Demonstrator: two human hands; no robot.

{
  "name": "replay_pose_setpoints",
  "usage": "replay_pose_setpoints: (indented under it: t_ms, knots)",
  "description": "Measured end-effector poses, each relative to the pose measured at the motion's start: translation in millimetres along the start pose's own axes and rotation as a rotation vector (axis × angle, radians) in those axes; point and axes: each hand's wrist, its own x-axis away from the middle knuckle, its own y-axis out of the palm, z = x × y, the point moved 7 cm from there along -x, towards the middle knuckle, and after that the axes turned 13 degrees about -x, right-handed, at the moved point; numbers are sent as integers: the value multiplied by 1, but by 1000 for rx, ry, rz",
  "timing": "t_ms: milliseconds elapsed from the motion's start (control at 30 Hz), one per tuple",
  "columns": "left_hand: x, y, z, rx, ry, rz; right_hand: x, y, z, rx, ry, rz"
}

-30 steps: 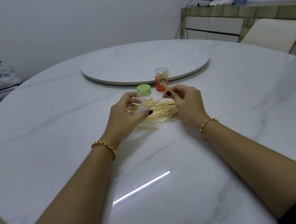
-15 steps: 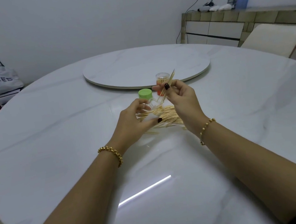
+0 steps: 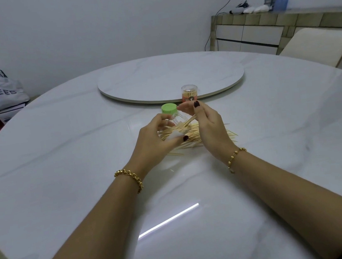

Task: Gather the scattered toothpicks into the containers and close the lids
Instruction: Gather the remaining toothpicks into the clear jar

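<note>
While the left hand (image 3: pixel 156 137) curls round a small clear jar (image 3: pixel 177 128), its grip clamped on the jar's wall with the thumb at the near side, we see the right hand (image 3: pixel 209 128) just beside it. The right grip pinches a few toothpicks (image 3: pixel 189 120) between thumb and fingers. Their tips slant down and left into the jar's mouth, and the jar tilts toward the right hand.

Both hands hover low over the pile (image 3: pixel 196 138) of loose toothpicks, which lies fanned out on the white marble surface (image 3: pixel 61 165) beneath and between them. A few strays poke out at the near left and at the right of the pile.

A green lid (image 3: pixel 169 108) sits just behind the left fingers; we cannot tell whether it touches the jar. An orange jar (image 3: pixel 189 93) stands upright behind the right hand, against the rim of the turntable (image 3: pixel 169 75). It holds toothpicks, and we cannot tell whether its top is closed.

Each wrist wears a gold bracelet (image 3: pixel 131 178). Off the surface, a bag (image 3: pixel 4 90) sits at far left and a chair (image 3: pixel 315 47) at far right.
</note>
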Motion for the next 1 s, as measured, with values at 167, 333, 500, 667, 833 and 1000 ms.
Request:
replay_pose_setpoints:
  t_ms: [167,333,500,667,833,1000]
  knots:
    - [0,1,3,9,11,5,8,12,5,169,-8,-145]
    - [-1,-3,0,9,-1,23,9,11,-1,219,-84,-148]
    - [-3,-12,-4,-23,-35,70,10,8,0,275,-118,-122]
    - [-4,-20,-10,-16,-71,113,18,22,0,378,-168,-237]
    - [-4,-22,-13,-5,-83,112,20,24,-6,429,-242,-256]
    - [-5,-24,-15,-1,-96,118,20,24,-7,444,-248,-261]
